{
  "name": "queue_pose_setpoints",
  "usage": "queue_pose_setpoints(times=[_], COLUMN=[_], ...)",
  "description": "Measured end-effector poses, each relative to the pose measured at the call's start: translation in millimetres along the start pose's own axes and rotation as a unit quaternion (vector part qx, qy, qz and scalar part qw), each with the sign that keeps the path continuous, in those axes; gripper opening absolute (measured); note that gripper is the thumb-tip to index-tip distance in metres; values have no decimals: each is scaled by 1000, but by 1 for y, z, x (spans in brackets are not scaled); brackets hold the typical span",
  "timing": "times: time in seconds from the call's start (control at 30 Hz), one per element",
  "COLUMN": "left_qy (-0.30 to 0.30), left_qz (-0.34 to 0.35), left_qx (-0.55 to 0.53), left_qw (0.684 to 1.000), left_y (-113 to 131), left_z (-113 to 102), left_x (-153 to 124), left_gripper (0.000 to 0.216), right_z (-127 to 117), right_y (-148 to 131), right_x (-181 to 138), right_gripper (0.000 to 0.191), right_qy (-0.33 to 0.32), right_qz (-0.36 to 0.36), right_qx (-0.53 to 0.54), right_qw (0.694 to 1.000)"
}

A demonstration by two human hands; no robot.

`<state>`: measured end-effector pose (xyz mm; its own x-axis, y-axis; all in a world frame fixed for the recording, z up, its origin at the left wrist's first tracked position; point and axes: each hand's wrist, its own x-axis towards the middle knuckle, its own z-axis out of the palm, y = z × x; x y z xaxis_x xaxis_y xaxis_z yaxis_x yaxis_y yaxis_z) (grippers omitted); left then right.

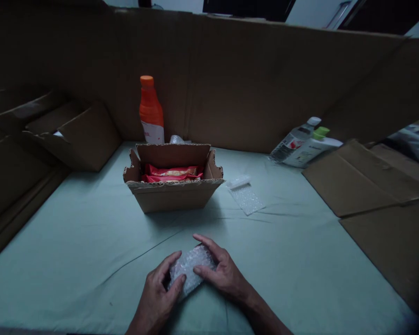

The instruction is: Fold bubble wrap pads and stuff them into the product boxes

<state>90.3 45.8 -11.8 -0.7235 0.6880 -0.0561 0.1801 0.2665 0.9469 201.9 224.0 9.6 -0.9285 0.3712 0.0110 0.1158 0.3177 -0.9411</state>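
In the open carton [174,199] sit red packets [171,177]; left hand [157,288] and right hand [226,271] grip a bubble-wrapped bundle [190,267], fingers [206,273] half-curled.

At six o'clock, what the bubble wrap [192,270] contains cannot be told; some fingers of the left hand [157,289] and right hand [225,270] are hidden behind it, and the bottom edge cuts off both arms [263,311]. The box [174,200] hides the lower part of the red packs [172,174], the foot of the orange bottle [150,109] at ten o'clock and most of a clear item [176,139]. Print on the clear bottle [293,139], past two o'clock, is too small to read. Edges crop the carton [16,181] at nine.
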Motion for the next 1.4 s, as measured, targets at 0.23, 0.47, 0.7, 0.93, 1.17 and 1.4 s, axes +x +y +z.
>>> queue_pose_setpoints(times=[0.23,0.47,0.7,0.93,1.17,1.4], left_qy=[-39,-89,8,-89,-75,177], left_qz=[46,41,63,79,153,318], left_qx=[9,24,4,37,72,235], left_qw=[998,995,998,992,983,901], left_y=[11,11,-2,14,17,74], left_z=[-11,-15,-13,-13,-26,-75], left_x=[1,0,-3,3,11,55], left_gripper=[21,22,59,21,16,43], right_z=[-7,-7,-10,-8,-10,-12], right_y=[-5,-10,-11,-11,-11,-2], right_x=[2,2,3,3,5,7], right_gripper=[49,18,20,24,21,30], right_qy=[-128,-114,-20,-62,-52,7], right_qz=[-41,36,59,62,39,81], right_qx=[-52,1,62,65,76,91], right_qw=[990,993,996,994,995,993])
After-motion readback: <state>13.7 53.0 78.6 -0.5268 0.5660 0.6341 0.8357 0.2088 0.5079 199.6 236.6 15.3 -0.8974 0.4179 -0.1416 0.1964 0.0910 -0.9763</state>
